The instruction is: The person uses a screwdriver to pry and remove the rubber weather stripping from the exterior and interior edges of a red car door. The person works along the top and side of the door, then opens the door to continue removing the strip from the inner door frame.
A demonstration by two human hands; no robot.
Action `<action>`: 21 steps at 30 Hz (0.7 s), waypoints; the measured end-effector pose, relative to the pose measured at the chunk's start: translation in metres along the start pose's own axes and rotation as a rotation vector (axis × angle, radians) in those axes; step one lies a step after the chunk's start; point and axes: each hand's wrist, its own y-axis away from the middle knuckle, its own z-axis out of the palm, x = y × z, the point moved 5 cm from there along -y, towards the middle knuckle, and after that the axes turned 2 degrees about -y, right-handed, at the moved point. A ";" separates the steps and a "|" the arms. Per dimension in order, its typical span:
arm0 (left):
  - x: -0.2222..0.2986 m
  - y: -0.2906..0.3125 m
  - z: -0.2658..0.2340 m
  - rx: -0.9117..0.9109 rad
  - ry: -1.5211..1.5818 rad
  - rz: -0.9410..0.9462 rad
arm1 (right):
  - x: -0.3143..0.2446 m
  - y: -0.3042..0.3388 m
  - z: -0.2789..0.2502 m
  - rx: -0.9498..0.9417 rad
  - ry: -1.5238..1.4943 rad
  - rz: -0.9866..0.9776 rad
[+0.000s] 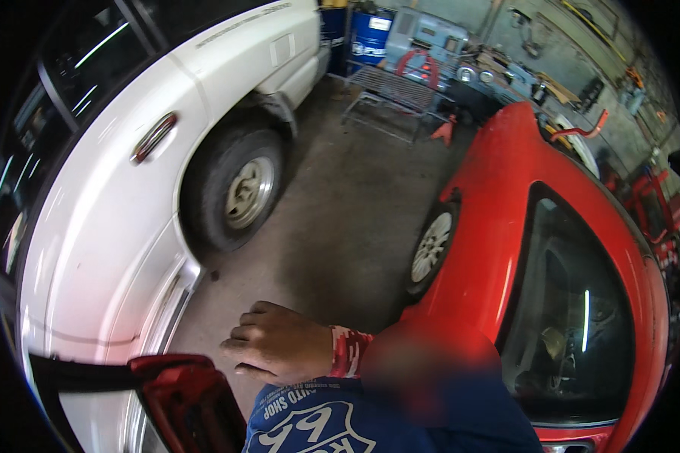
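Observation:
My right hand (283, 343) comes in from the right across the front of my blue printed shirt (310, 423). Its back faces up, the fingers curl under, and the thumb lies on the near side. Nothing shows sticking out of it; the palm is hidden. A red and white patterned sleeve (347, 351) covers the wrist, and a blurred patch hides the arm beyond. My left hand is out of view. At the lower left, close to my body, stands a red and black part (185, 400) that looks like a vehicle panel or frame; its kind is unclear.
A white vehicle (113, 219) with a large wheel (242, 189) flanks the left side. On the right stands a red car (483, 234). Concrete floor (332, 219) runs between them toward a metal rack (393, 90), blue drums (370, 38) and a cluttered workbench (506, 72).

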 end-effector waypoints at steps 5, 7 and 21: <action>0.139 -0.106 -0.024 -0.092 -0.201 0.212 | 0.095 0.041 -0.060 0.109 -0.024 0.279; 0.201 -0.150 -0.031 -0.125 -0.310 0.322 | 0.135 0.053 -0.085 0.154 -0.009 0.366; 0.637 -0.368 -0.148 -0.269 -0.782 0.995 | 0.448 0.166 -0.324 0.172 0.313 1.001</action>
